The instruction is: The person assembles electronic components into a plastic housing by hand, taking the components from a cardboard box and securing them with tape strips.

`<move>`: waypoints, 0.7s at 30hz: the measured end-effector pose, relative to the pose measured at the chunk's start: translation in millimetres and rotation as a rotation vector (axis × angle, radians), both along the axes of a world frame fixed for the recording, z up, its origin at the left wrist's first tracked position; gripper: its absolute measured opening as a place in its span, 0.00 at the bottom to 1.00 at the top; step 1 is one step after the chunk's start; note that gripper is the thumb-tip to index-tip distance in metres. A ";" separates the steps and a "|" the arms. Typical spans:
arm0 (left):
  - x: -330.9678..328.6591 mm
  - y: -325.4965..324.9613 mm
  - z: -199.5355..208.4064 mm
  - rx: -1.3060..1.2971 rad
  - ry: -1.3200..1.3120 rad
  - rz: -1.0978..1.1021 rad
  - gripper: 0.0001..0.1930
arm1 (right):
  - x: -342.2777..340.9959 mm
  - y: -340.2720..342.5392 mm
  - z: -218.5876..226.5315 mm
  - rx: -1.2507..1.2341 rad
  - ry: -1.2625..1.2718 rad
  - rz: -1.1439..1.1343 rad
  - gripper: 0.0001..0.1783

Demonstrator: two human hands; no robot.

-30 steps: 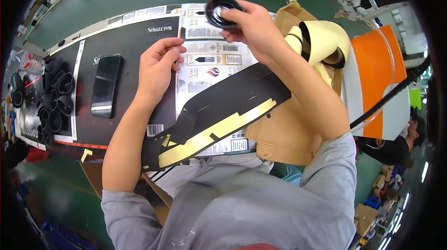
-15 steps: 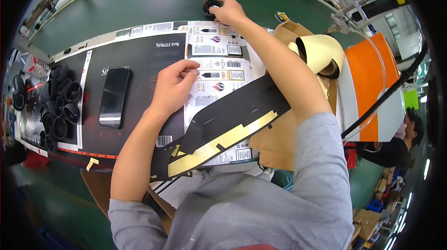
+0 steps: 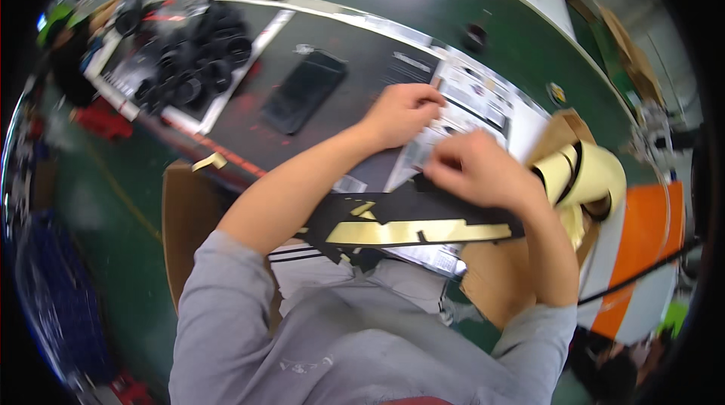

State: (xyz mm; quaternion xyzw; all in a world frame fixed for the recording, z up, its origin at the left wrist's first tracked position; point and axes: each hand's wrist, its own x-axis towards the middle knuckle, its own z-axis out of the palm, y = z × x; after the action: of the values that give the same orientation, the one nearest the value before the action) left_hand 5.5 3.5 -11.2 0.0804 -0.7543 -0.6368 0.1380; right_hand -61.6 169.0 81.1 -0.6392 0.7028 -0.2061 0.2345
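Note:
My left hand (image 3: pixel 404 112) is over the printed sheets, its fingers curled and thumb pressed against them. Anything small between them is hidden. Closer to me, my right hand (image 3: pixel 482 171) is above the black sheet, fingers bent inward and blurred by motion; I cannot make out what they hold, if anything. The black sheet (image 3: pixel 453 207) spans the table's near edge, with strips of yellow backing (image 3: pixel 393 232) along it. Past both hands, a small dark cup (image 3: pixel 475 36) with a thin stick rising from it stands apart on the green surface.
A dark phone (image 3: pixel 305 92) lies left of my left hand. Several black cup-like parts (image 3: pixel 189 88) are heaped at the far left. A roll of yellow-backed material (image 3: pixel 581 171) rests on cardboard at right. An open cardboard box (image 3: pixel 181 231) is below the table's left side.
My right hand has let go of the dark cup and come back toward me, over the black sheet. The view has turned, so the table appears tilted. My left hand stays curled.

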 end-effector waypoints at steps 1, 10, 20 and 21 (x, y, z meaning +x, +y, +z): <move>1.0 2.9 6.8 0.120 -0.009 -0.004 0.10 | 9.7 2.6 -3.5 0.086 -0.055 0.032 0.12; -1.7 -4.6 10.7 0.356 -0.044 -0.038 0.09 | 22.5 1.4 -43.4 0.026 -0.060 -0.061 0.17; 50.1 -94.7 71.5 -0.472 -0.109 0.236 0.12 | 23.4 9.7 -44.2 0.017 -0.039 -0.116 0.21; 66.8 -108.6 82.1 -0.723 -0.170 0.369 0.12 | 23.0 8.9 -45.1 0.019 -0.043 -0.133 0.22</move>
State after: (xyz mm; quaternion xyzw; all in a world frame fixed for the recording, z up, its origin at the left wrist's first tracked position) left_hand 72.3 -105.0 71.0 0.2132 -0.9109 -0.2866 0.2065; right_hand -38.6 177.8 36.0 -0.5841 0.7406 -0.2282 0.2412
